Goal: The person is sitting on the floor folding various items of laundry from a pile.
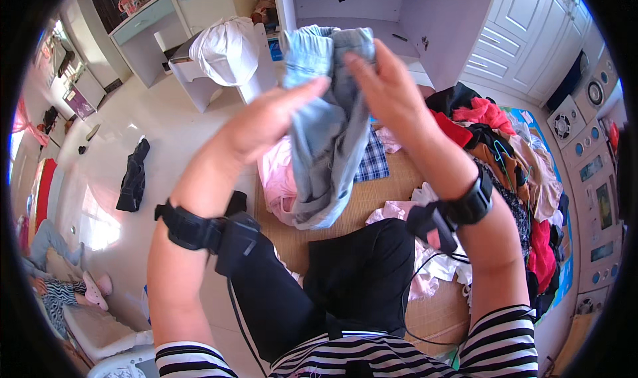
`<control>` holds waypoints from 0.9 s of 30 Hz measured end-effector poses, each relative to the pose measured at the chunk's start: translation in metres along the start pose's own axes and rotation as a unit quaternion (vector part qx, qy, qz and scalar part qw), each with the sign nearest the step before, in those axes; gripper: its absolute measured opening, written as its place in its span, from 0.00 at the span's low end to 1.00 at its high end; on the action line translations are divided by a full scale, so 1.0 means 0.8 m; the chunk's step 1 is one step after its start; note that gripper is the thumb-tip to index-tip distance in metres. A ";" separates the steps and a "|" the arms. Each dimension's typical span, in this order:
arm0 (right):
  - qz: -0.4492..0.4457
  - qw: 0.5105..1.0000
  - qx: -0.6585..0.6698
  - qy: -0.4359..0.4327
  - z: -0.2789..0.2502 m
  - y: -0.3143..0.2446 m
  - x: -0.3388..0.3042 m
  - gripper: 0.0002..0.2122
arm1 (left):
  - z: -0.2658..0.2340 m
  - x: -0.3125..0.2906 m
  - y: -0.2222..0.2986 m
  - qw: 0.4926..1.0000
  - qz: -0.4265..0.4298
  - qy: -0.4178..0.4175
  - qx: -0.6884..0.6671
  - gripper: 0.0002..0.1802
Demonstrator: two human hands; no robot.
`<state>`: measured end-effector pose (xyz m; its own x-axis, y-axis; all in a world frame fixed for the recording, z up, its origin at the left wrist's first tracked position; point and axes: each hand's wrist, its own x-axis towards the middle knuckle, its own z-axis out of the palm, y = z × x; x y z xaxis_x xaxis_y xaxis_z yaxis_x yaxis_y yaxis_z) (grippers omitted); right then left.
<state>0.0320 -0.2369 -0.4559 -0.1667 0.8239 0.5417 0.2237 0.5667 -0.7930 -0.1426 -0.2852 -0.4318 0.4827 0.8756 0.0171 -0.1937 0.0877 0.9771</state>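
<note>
A pair of light blue jeans (322, 138) hangs in the air in front of me, gathered waistband at the top. My left hand (279, 115) is closed on its left side below the waistband, the thumb across the cloth. On the other side my right hand (389, 85) grips near the top edge, thumb in front and fingers behind. The lower part drops in front of a pink garment (278, 178) and a blue checked cloth (372, 158) lying on the woven mat (359, 208). Both forearms wear black straps with small devices.
To the right lies a large heap of mixed clothes (512, 158). Pale garments (425, 265) rest beside my right knee. Dark trousers (135, 175) lie on the tiled floor at left. A white bundle (229, 49) sits on a chair near an open wardrobe (438, 29). Another person's legs (56, 245) show far left.
</note>
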 end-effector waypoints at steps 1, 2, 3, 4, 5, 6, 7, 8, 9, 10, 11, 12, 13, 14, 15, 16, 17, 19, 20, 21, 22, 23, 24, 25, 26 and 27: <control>0.008 0.998 0.055 0.011 -0.017 0.002 0.005 0.09 | -0.030 -0.001 0.007 1.000 -0.018 -0.004 -0.023 0.15; 0.019 0.995 0.095 0.012 -0.031 0.012 0.012 0.09 | -0.047 -0.004 0.013 0.998 0.032 0.047 -0.027 0.15; 0.078 0.988 0.126 0.032 -0.049 0.005 0.013 0.09 | -0.060 -0.009 0.022 0.993 0.066 0.087 -0.040 0.15; 0.119 0.980 0.156 0.043 -0.069 0.004 0.015 0.10 | -0.083 -0.012 0.028 0.984 0.095 0.146 -0.033 0.15; 0.098 0.986 0.137 0.016 -0.087 0.005 0.016 0.11 | -0.100 -0.015 0.031 0.971 0.124 0.205 -0.026 0.15; 0.077 0.990 0.117 -0.011 -0.101 0.005 0.018 0.12 | -0.101 -0.015 0.032 0.971 0.122 0.203 -0.025 0.15; 0.078 0.990 0.116 -0.009 -0.109 0.005 0.020 0.12 | -0.100 -0.017 0.035 0.969 0.124 0.215 0.018 0.16; 0.045 0.995 0.089 -0.017 -0.114 0.003 0.021 0.13 | -0.100 -0.017 0.036 0.964 0.127 0.227 0.060 0.16; 0.010 0.998 0.063 -0.027 -0.114 -0.002 0.021 0.14 | -0.095 -0.016 0.037 0.956 0.143 0.247 0.072 0.16; 0.010 0.997 0.066 -0.028 -0.113 -0.008 0.019 0.14 | -0.094 -0.017 0.041 0.955 0.142 0.249 0.073 0.16; 0.020 0.999 0.024 0.008 -0.109 -0.016 0.016 0.14 | -0.094 -0.019 0.045 0.960 0.133 0.240 0.058 0.16; 0.030 0.998 -0.021 0.046 -0.108 -0.020 0.013 0.15 | -0.093 -0.018 0.047 0.965 0.124 0.228 0.042 0.16; 0.022 0.996 -0.048 0.066 -0.107 -0.021 0.014 0.15 | -0.085 -0.018 0.048 0.963 0.126 0.235 0.044 0.15; 0.023 0.996 -0.048 0.066 -0.108 -0.020 0.015 0.15 | -0.082 -0.018 0.047 0.963 0.126 0.235 0.044 0.15; 0.019 0.996 -0.051 0.066 -0.108 -0.018 0.016 0.14 | -0.079 -0.018 0.046 0.961 0.131 0.241 0.043 0.15; 0.015 0.996 -0.053 0.065 -0.109 -0.016 0.016 0.14 | -0.078 -0.018 0.046 0.958 0.136 0.247 0.042 0.15; 0.016 0.996 -0.052 0.065 -0.108 -0.015 0.017 0.14 | -0.080 -0.017 0.044 0.959 0.136 0.247 0.042 0.15; 0.015 0.996 -0.050 0.070 -0.105 -0.014 0.020 0.13 | -0.085 -0.015 0.044 0.961 0.138 0.235 0.031 0.15; 0.016 0.996 -0.049 0.070 -0.104 -0.012 0.021 0.13 | -0.084 -0.015 0.045 0.961 0.138 0.236 0.032 0.15; 0.012 0.995 -0.059 0.075 -0.103 -0.010 0.023 0.14 | -0.082 -0.015 0.046 0.961 0.132 0.240 0.034 0.15; 0.008 0.994 -0.068 0.080 -0.102 -0.010 0.023 0.14 | -0.081 -0.014 0.046 0.961 0.127 0.245 0.036 0.15; 0.009 0.994 -0.068 0.080 -0.101 -0.011 0.021 0.14 | -0.081 -0.011 0.045 0.961 0.126 0.244 0.036 0.15; 0.030 0.996 -0.028 0.080 -0.094 -0.017 0.017 0.14 | -0.082 -0.010 0.043 0.962 0.127 0.239 0.022 0.15; 0.050 0.996 0.012 0.079 -0.086 -0.025 0.012 0.14 | -0.079 -0.010 0.044 0.964 0.129 0.234 0.009 0.15; 0.050 0.996 0.015 0.077 -0.075 -0.033 0.007 0.14 | -0.069 -0.011 0.039 0.975 0.106 0.193 -0.002 0.18; 0.073 0.994 0.073 0.027 -0.060 -0.038 0.000 0.13 | -0.050 -0.008 0.025 0.985 0.080 0.149 -0.018 0.20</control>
<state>0.0709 -0.2533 -0.4186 -0.0905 0.8992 0.4280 0.0994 0.4358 -0.8946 -0.1839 -0.2696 -0.4205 0.1726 0.9796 0.1028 -0.2793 -0.0514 0.9588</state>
